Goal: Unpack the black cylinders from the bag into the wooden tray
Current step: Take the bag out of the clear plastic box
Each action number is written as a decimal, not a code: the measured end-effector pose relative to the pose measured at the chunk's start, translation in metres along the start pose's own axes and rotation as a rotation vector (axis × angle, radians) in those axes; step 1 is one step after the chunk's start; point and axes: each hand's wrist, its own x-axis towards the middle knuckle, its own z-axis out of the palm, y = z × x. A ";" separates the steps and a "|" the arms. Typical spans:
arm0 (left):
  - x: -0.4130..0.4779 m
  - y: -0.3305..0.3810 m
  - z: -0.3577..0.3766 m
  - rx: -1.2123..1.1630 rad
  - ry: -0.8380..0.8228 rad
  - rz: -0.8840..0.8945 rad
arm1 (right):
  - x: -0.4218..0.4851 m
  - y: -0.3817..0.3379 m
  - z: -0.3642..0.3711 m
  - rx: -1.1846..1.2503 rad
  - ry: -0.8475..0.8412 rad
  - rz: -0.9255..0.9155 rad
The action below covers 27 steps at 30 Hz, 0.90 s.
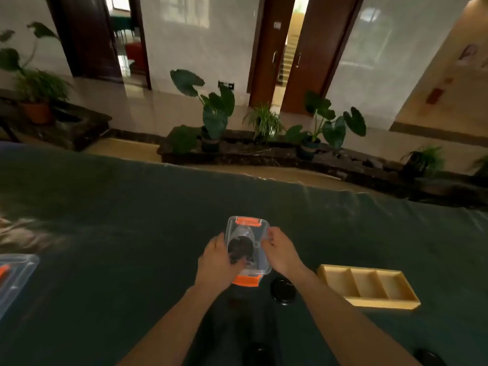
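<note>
A clear plastic box point(248, 228) with orange latches stands on the dark green tablecloth at the centre. Inside it lies a transparent bag with a cluster of black cylinders point(240, 250). My left hand point(217, 262) grips the box's left side, fingers reaching over the rim toward the bag. My right hand point(280, 250) holds the box's right wall. To the right of the box lies the wooden tray point(368, 286) with three compartments, all showing bare wood. A black round disc point(283, 290) lies flat between the box and the tray.
Another clear box or lid point(15, 278) with an orange part sits at the left edge. Dark objects point(260, 352) lie near the bottom edge, with another at the bottom right point(430, 357). Beyond the table's far edge point(264, 178) are potted plants.
</note>
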 end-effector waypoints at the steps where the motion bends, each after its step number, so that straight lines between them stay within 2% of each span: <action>1: 0.013 -0.009 0.006 -0.097 -0.024 -0.050 | 0.020 0.002 0.009 0.063 -0.040 0.086; 4: 0.039 -0.031 0.027 -0.295 -0.141 -0.140 | 0.072 0.007 0.033 0.152 -0.125 0.328; 7: 0.053 -0.049 0.056 -0.380 -0.167 -0.161 | 0.120 0.018 0.060 0.223 -0.180 0.483; 10: 0.054 -0.062 0.077 -0.308 -0.174 -0.164 | 0.150 0.034 0.084 0.137 -0.262 0.605; 15: 0.056 -0.079 0.095 -0.136 -0.186 -0.174 | 0.169 0.068 0.115 0.233 -0.380 0.770; 22: 0.056 -0.083 0.105 0.003 -0.180 -0.182 | 0.172 0.079 0.113 0.193 -0.547 0.698; 27: 0.053 -0.080 0.103 0.080 -0.186 -0.194 | 0.160 0.067 0.099 -0.071 -0.581 0.434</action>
